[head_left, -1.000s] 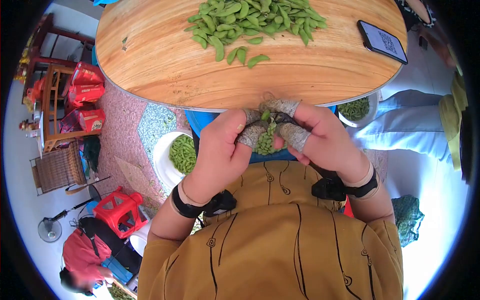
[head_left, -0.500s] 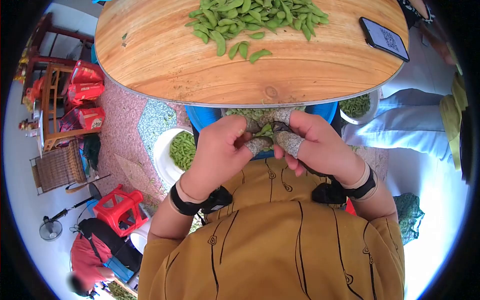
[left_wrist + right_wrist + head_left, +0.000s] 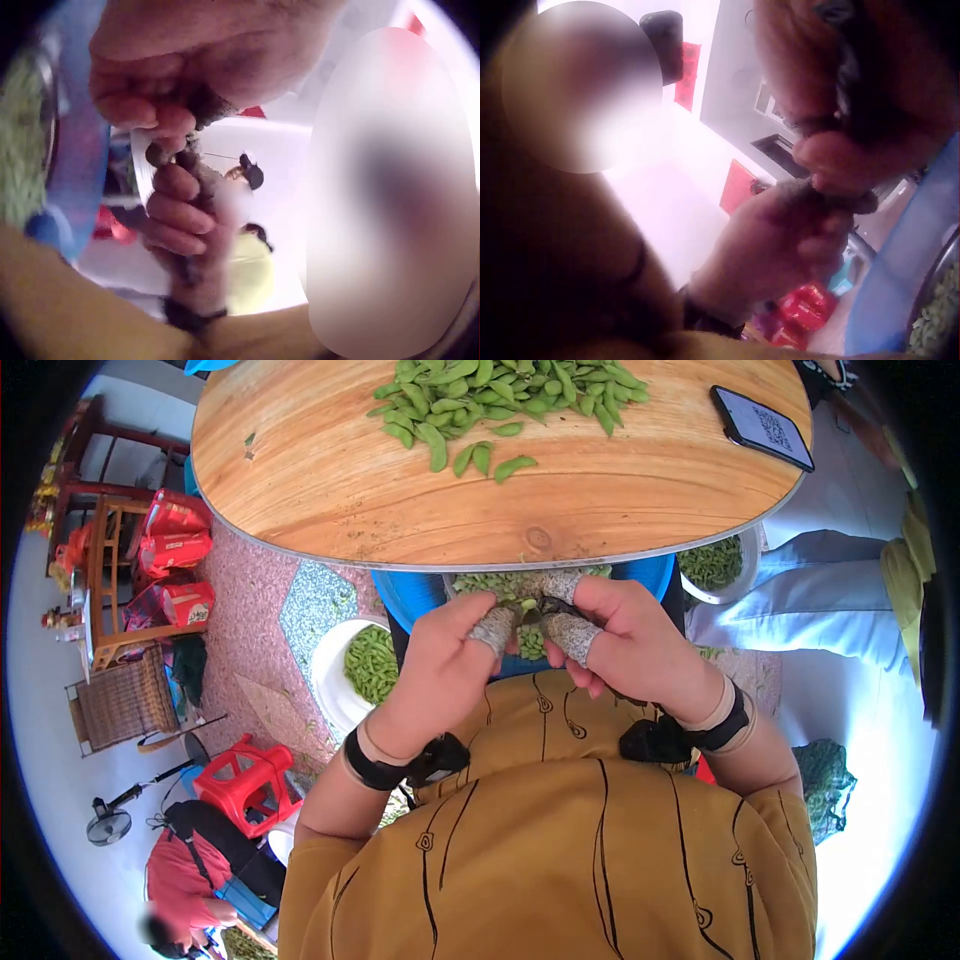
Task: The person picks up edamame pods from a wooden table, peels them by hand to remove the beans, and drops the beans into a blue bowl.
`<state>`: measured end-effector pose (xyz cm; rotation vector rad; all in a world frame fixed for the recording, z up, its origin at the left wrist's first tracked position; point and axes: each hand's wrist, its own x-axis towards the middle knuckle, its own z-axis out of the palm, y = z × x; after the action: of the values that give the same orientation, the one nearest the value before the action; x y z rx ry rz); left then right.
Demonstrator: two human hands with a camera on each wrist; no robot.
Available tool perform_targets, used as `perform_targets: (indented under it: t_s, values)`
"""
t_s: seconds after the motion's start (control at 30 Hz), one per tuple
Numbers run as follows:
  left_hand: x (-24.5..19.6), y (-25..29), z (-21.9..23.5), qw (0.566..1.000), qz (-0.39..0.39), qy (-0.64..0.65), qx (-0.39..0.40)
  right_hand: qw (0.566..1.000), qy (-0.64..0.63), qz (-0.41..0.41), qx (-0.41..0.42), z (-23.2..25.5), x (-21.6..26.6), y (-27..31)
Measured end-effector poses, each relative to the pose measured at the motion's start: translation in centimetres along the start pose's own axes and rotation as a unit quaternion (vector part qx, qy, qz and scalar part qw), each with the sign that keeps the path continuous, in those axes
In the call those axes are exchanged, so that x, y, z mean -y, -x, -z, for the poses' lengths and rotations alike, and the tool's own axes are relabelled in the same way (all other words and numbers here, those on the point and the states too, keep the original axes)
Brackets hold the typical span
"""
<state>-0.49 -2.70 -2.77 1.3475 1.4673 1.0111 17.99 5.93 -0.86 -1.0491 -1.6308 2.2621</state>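
Note:
In the head view my left hand (image 3: 440,655) and right hand (image 3: 645,640) meet fingertip to fingertip just below the table edge. Grey wraps (image 3: 572,635) cover the thumbs and forefingers. Between the tips a bit of a green soybean pod (image 3: 527,603) shows, pinched from both sides and mostly hidden by the fingers. Beneath the hands, shelled green beans (image 3: 480,582) lie in a container over a blue tub (image 3: 645,582). Both wrist views show the left hand (image 3: 214,45) and right hand (image 3: 840,97) close together with curled fingers.
A pile of pods (image 3: 500,400) and a phone (image 3: 765,428) lie on the round wooden table (image 3: 400,510). White buckets of pods (image 3: 370,663) stand at left and right. A red stool (image 3: 247,785) and a seated person (image 3: 185,890) are at left; another person's legs (image 3: 800,600) are at right.
The hands, raised against the table edge a second ago, have dropped slightly. The pod between the fingers showed more half a second ago; now only a small pale-green part shows.

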Motion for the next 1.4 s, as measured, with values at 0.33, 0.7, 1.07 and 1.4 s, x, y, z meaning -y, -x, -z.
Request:
perform_targets:
  t_s: [0.33,0.7,1.07,1.4]
  values:
    - [-0.1,0.8,0.1,0.989,0.078,0.061,0.113,0.999,0.017,0.037,0.017,1.0,-0.6,-0.3]
    - [0.4,1.3,0.4,0.981,0.162,0.057,0.085,0.821,0.462,0.313,-0.119,0.3,-2.5,-0.6]
    - [-1.4,1.6,1.5,0.971,0.106,0.126,0.173,0.991,0.057,0.070,0.096,1.1,-0.7,0.1]
    - [0.3,1.4,1.9,0.935,0.157,0.257,0.188,0.993,0.052,0.025,0.099,0.8,0.2,-0.8]
